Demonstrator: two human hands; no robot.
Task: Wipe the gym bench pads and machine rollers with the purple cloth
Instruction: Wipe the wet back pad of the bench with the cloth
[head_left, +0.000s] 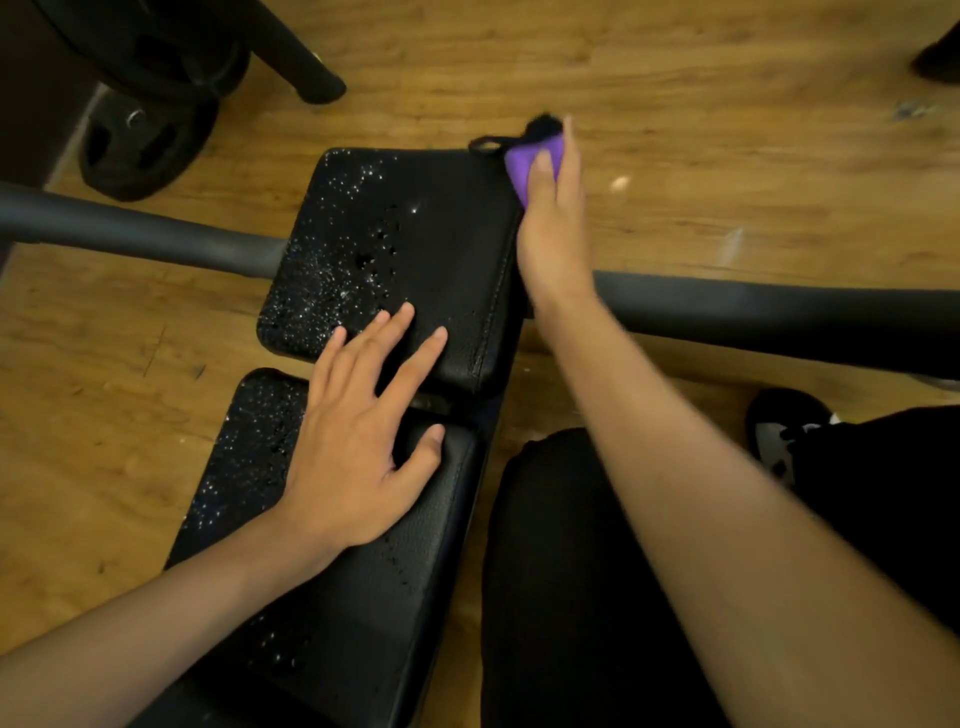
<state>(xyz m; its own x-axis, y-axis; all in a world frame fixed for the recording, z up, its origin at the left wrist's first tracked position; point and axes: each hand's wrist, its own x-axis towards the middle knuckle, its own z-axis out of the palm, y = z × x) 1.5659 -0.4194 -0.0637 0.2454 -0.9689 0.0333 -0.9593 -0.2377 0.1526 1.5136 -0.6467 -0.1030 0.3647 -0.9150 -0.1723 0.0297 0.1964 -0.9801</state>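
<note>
A wooden floor (727, 156) fills the view. On it stands a black bench that runs from near to far, split into a long near pad (363, 597) and a squarer far pad (415, 234) with a narrow gap between them. A dark bar (779, 317) crosses from left to right under the far pad and sticks out on both sides. To the right of the near pad is the person's leg (561, 571) in black cloth, bent at the knee. At far left, black weight plates (140, 145) lie on the floor beside a dark frame leg.

The left hand (358, 441) lies flat and released, fingers spread. Its fingers rest on the near edge of the far pad, its thumb touches the near pad, and it spans the gap between them. The right hand (553, 223) reaches along the right edge of the far pad and grasps the cloth (524, 166), thumb on top. The cloth is purple with a black loop at its far end, and it sits at the far right corner of the far pad.

A black shoe (784, 431) shows near the right edge, just past the bar. Shiny drops (322, 280) speckle the left part of both pads. The right parts look smooth.
</note>
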